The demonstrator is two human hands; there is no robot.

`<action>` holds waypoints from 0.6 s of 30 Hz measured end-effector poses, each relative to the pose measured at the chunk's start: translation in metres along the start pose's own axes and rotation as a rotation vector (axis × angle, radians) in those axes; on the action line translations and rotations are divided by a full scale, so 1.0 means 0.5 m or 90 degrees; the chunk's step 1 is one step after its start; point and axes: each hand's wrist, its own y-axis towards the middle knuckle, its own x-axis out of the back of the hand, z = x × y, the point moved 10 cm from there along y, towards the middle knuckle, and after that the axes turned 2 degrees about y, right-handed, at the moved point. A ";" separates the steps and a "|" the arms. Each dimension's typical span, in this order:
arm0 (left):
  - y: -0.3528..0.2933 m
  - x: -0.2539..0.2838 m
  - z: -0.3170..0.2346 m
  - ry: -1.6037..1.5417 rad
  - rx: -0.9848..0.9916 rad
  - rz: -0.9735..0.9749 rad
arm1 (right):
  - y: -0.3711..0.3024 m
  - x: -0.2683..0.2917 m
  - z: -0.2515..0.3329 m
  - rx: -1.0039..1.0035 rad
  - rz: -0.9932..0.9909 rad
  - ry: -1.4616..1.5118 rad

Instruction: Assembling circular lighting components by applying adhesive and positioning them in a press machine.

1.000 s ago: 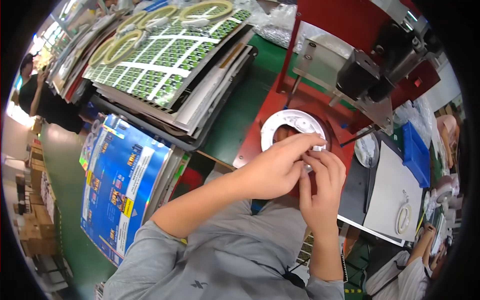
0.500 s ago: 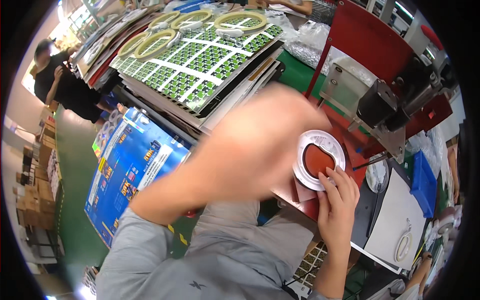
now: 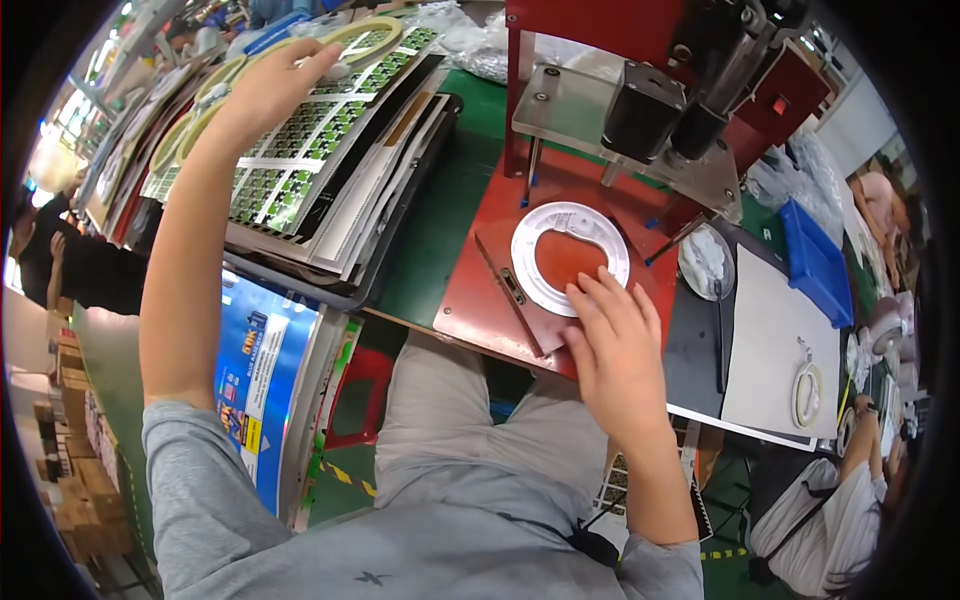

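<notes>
On the red base plate [image 3: 470, 285] of a press lies a round white plastic ring [image 3: 530, 255] with a reddish-orange middle. My right hand [image 3: 625, 345] is at its near right edge, fingers stretched out and fingertips resting on the rim; the thumb lies over the near side of the plate. Far to the left, my left hand [image 3: 270, 88] reaches over a stack of sheets printed in green and black [image 3: 285, 190]. Its fingers are bent together at the near end of a cream-coloured ring [image 3: 385, 28] with a clear white fitting. More such rings lie beside it, partly hidden by the hand and forearm.
The press's clear plate and black block [image 3: 648, 110] overhang the white ring. Right of it stand a clear dish [image 3: 705, 262], a pale board [image 3: 770, 350] and a blue tray [image 3: 815, 260]. A blue printed sheet [image 3: 250, 360] hangs at left. Other people are around.
My left hand has moved away from the press to the far left, onto the rings on the stack. The right hand stays at the white ring. The view has turned right.
</notes>
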 end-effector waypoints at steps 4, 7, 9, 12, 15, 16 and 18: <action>0.005 0.005 0.004 -0.018 0.007 0.010 | -0.031 -0.037 0.035 0.014 0.078 -0.016; 0.011 0.016 -0.003 0.077 -0.067 0.012 | -0.045 -0.025 0.048 0.008 0.108 -0.005; -0.008 0.032 -0.029 0.050 -0.092 -0.024 | -0.049 0.002 0.052 0.023 0.099 0.023; -0.081 0.046 -0.101 -0.015 -0.146 -0.084 | -0.040 0.058 0.057 0.034 -0.026 0.118; -0.198 0.050 -0.217 -0.134 -0.230 -0.097 | -0.042 0.068 0.025 -0.092 -0.097 0.383; -0.246 0.055 -0.257 -0.146 -0.277 -0.131 | -0.036 0.059 0.025 -0.069 -0.076 0.460; -0.331 0.041 -0.320 -0.123 -0.364 -0.160 | -0.026 0.017 0.043 -0.112 -0.083 0.887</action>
